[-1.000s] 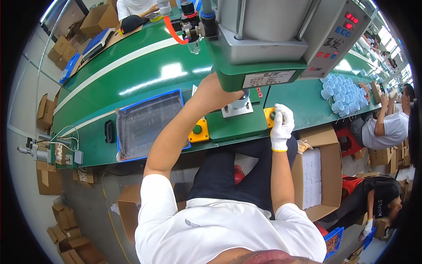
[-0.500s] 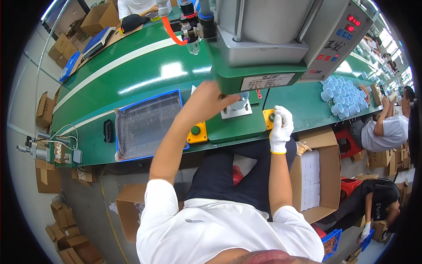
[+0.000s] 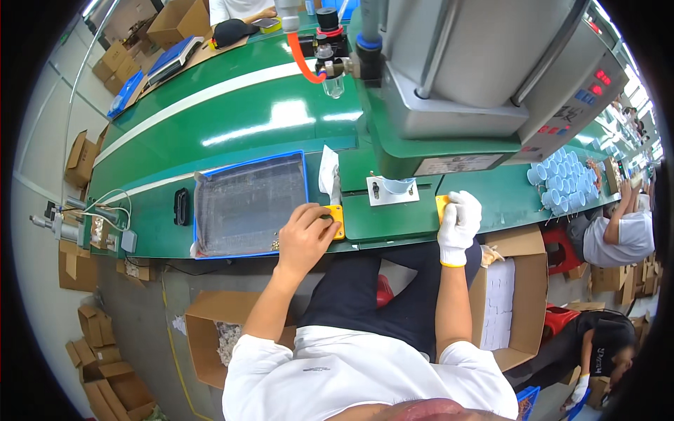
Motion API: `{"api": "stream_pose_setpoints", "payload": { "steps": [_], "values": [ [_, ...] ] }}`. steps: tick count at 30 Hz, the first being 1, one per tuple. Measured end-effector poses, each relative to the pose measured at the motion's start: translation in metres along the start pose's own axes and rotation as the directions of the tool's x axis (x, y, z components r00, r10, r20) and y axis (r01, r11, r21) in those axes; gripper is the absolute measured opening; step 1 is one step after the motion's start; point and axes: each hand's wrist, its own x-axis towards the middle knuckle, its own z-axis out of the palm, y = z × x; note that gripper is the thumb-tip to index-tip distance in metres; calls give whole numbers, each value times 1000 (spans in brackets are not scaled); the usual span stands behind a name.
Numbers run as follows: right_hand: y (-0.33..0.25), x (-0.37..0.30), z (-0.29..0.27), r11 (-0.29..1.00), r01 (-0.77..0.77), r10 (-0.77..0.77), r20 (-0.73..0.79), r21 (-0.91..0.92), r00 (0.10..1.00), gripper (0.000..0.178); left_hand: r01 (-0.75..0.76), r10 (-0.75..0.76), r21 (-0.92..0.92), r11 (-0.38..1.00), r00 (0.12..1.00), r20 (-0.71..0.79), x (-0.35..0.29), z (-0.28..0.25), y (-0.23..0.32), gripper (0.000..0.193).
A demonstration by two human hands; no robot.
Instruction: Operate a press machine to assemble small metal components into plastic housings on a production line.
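Observation:
My bare left hand [image 3: 307, 235] rests on a yellow push-button box [image 3: 338, 222] at the bench edge, its fingers bent over the dark button. My right hand [image 3: 460, 223], in a white knitted glove, is curled over a matching yellow button box [image 3: 441, 205], mostly covered by the glove. Between them, a light-blue plastic cup [image 3: 398, 186] sits on a metal fixture plate [image 3: 404, 198]. Directly above it hangs the green head of a press [image 3: 411, 158], which hides the cup's upper part.
Left of my left hand lies a blue-rimmed tray [image 3: 253, 200] with small brass-coloured pieces in one corner. Many light-blue cups [image 3: 565, 179] stand at the right. An open carton [image 3: 530, 302] is by my right leg. Co-workers sit at the right.
My left hand has left the cup under the press and come down to the left button box. My right hand stays at its box. The view has shifted slightly.

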Motion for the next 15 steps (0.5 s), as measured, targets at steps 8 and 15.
{"api": "stream_pose_setpoints", "payload": {
  "steps": [8, 15],
  "values": [
    [7, -10, -1, 883, -318, 336, 10, 344, 942, 24, 213, -202, -43, 976, 962, 186, 0, -30, -51, 19],
    [11, -14, -3, 904, -282, 300, -6, 320, 954, 25, 318, -292, 34, 947, 816, 499, -3, -42, -72, 22]
  ]
}}
